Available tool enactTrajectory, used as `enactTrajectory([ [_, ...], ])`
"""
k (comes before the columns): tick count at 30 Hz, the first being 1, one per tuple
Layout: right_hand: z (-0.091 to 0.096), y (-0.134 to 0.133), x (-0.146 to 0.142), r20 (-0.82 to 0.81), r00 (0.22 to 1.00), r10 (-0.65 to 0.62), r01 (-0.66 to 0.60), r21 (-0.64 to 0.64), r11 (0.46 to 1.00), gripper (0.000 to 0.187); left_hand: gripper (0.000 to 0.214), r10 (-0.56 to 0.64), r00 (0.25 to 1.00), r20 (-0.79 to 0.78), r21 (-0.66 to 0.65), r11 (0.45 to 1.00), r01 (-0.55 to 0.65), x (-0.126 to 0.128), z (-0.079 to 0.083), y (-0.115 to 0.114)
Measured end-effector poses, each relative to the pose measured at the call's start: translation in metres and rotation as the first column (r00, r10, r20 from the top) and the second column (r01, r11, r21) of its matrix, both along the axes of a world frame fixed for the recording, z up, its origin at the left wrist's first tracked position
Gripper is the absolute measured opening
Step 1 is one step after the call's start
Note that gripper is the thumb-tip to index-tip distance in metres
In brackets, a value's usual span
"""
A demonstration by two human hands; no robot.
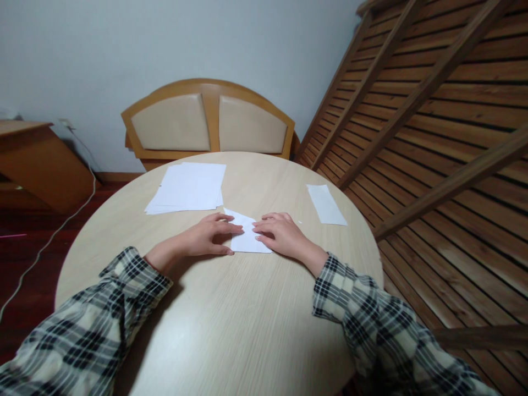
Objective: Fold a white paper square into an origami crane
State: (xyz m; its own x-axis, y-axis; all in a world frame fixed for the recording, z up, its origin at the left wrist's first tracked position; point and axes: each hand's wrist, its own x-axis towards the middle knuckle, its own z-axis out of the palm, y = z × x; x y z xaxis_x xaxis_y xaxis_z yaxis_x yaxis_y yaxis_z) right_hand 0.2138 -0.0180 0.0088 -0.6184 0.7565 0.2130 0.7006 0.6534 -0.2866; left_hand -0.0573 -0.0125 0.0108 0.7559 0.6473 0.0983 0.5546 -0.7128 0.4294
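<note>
A small folded white paper point(246, 237) lies on the round pale wooden table point(231, 324), near its middle. My left hand point(205, 236) rests on the paper's left side, fingers stretched over it and thumb under its near edge. My right hand point(280, 235) presses on the paper's right side with fingers curled and tips on the sheet. Both fingertips nearly meet over the paper. Plaid sleeves cover both forearms.
A stack of white sheets point(187, 187) lies at the table's far left. A folded paper strip point(326, 204) lies at the far right. A wooden chair point(208, 124) stands behind the table. A slatted wooden frame point(437, 126) leans at the right. A cable point(49, 236) runs along the floor at left.
</note>
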Motion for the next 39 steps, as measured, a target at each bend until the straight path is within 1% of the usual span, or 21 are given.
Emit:
enactTrajectory([
  [5, -0.004, 0.003, 0.002, -0.033, 0.999, 0.02, -0.02, -0.012, 1.0, 0.022, 0.033, -0.043, 0.996, 0.084, 0.022, 0.999, 0.041, 0.001, 0.001, 0.0],
  [9, -0.005, 0.004, 0.002, -0.048, 0.998, 0.046, -0.046, -0.006, 0.999, 0.02, 0.019, -0.043, 0.983, 0.178, 0.024, 0.999, 0.039, 0.001, 0.002, -0.001],
  [14, -0.005, 0.004, 0.002, -0.044, 0.997, 0.057, -0.058, -0.007, 0.998, 0.02, 0.019, -0.02, 0.973, 0.231, 0.018, 1.0, 0.017, 0.004, 0.001, -0.003],
  [25, -0.005, 0.004, 0.002, -0.047, 0.997, 0.062, -0.063, -0.011, 0.998, 0.02, 0.022, -0.009, 0.986, 0.168, 0.134, 0.991, -0.014, 0.009, 0.0, -0.005],
  [29, -0.004, 0.005, 0.002, -0.041, 0.997, 0.065, -0.066, -0.018, 0.998, 0.02, 0.026, 0.043, 0.991, 0.129, 0.162, 0.985, -0.064, 0.016, 0.0, -0.004],
  [33, -0.005, 0.005, 0.001, -0.037, 0.997, 0.07, -0.07, 0.0, 0.998, 0.02, 0.029, 0.168, 0.981, 0.1, 0.216, 0.959, -0.186, 0.025, -0.005, -0.002],
  [36, -0.005, 0.005, 0.0, -0.036, 0.997, 0.073, -0.073, 0.005, 0.997, 0.021, 0.03, 0.241, 0.97, 0.045, 0.248, 0.938, -0.244, 0.03, -0.01, -0.001],
  [39, -0.004, 0.003, -0.002, -0.036, 0.997, 0.071, -0.071, 0.01, 0.997, 0.021, 0.029, 0.306, 0.952, 0.001, 0.275, 0.915, -0.295, 0.035, -0.011, -0.003],
])
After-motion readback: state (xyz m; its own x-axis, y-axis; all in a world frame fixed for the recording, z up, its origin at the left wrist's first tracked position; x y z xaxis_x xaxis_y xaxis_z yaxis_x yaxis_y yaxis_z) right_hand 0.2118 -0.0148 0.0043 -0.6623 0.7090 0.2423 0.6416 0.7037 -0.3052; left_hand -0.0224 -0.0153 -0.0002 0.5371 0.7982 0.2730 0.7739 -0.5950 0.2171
